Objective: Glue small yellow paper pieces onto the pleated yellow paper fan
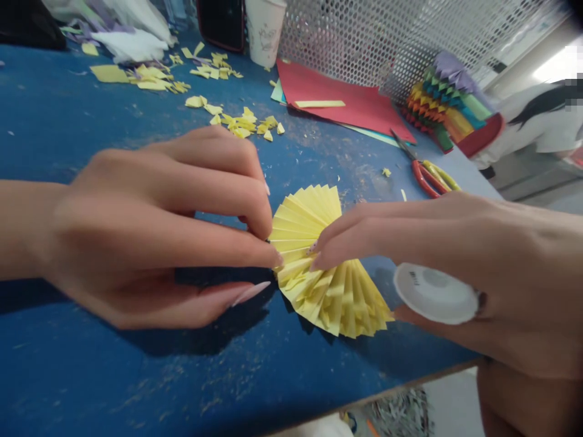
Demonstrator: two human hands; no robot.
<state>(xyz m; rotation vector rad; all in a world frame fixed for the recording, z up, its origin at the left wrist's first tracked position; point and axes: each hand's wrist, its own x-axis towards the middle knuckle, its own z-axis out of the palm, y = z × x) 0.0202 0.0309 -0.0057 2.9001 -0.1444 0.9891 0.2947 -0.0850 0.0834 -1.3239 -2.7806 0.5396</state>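
A pleated yellow paper fan [332, 297] lies on the blue table [136, 376], spread in a half-circle or more. My left hand [150, 230] pinches the fan's centre from the left between thumb and fingertips. From the right, my right hand [432, 243] presses its fingertips on the same central area. That hand also keeps a round white plastic container or lid [435, 294] against its palm side, curled in the lower fingers. Part of the fan's centre is hidden by my fingers.
Yellow paper scraps [241, 124] litter the worn table beyond my hands. Red-handled scissors [426, 176], red card [346, 97], a multicoloured pleated paper piece [449, 106], a paper cup [265, 30] and a perforated metal screen [346, 42] stand further back. A person [542, 121] is at right.
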